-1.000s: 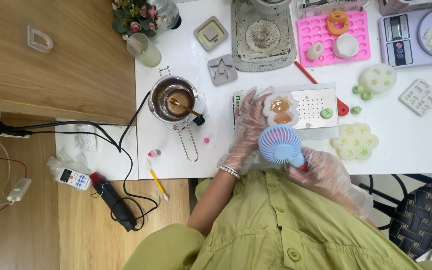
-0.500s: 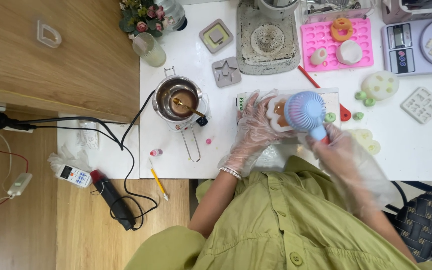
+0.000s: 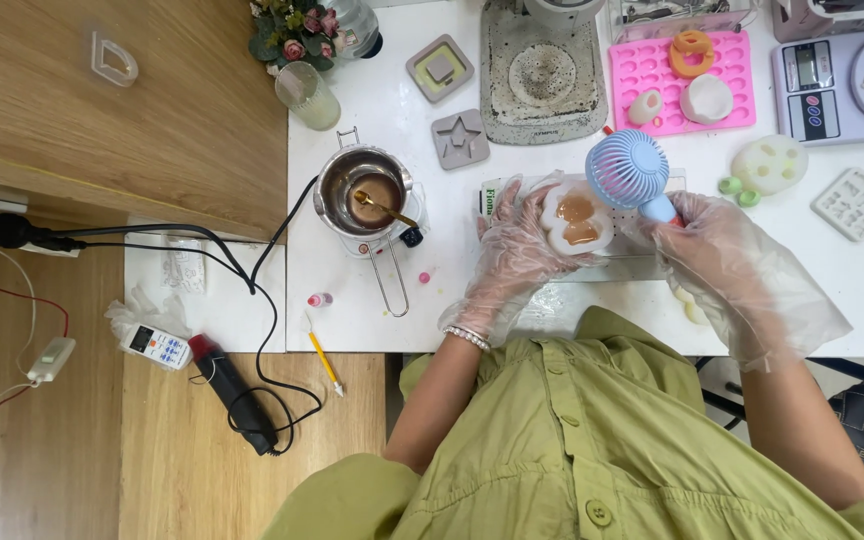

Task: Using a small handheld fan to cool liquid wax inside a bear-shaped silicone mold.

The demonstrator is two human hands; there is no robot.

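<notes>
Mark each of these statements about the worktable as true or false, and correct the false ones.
1. The right hand holds a small blue fan. True.
2. The left hand rests at the white mould filled with brown liquid. True.
3. The metal pot is empty. False: it holds brown liquid and a spoon.
4. Both hands are bare. False: both wear clear plastic gloves.
5. The pink tray lies at the far side of the table. True.
</notes>
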